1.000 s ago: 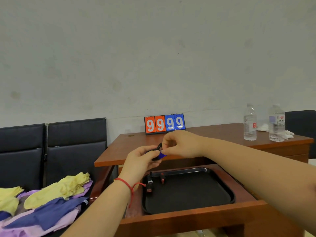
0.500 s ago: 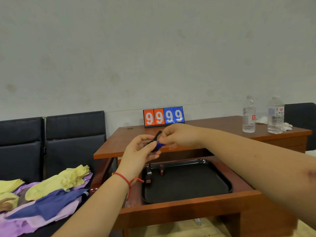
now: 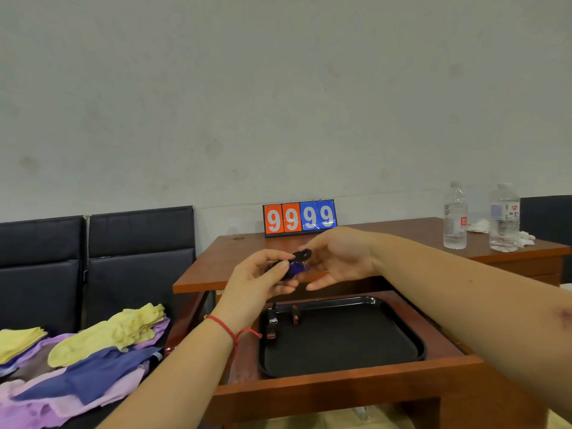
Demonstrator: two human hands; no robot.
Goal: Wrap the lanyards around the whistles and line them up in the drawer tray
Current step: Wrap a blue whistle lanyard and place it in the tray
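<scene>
1. Hands meet above the far edge of the open drawer: the left hand (image 3: 260, 278) curls its fingers and thumb round a blue whistle (image 3: 295, 267), gripping it.
2. Black lanyard (image 3: 301, 253) sticks up in a loop from the whistle, just beside the right hand (image 3: 339, 258), whose fingers lie loose and spread; whether they touch the loop I cannot tell.
3. A red string bracelet (image 3: 227, 328) circles the left wrist.
4. Below the hands, a black tray (image 3: 387, 345) sits in the drawer (image 3: 340, 388) of the wooden counter (image 3: 387, 233).
5. Two wrapped whistles (image 3: 272, 323) lie side by side in the tray's far left corner.
6. A flip scoreboard (image 3: 299, 216) reading 9999 stands at the counter's far edge, with two water bottles (image 3: 455, 216) to the right.
7. Yellow, purple and blue cloths (image 3: 93, 351) are piled at the near left, in front of black chairs (image 3: 139, 252).
</scene>
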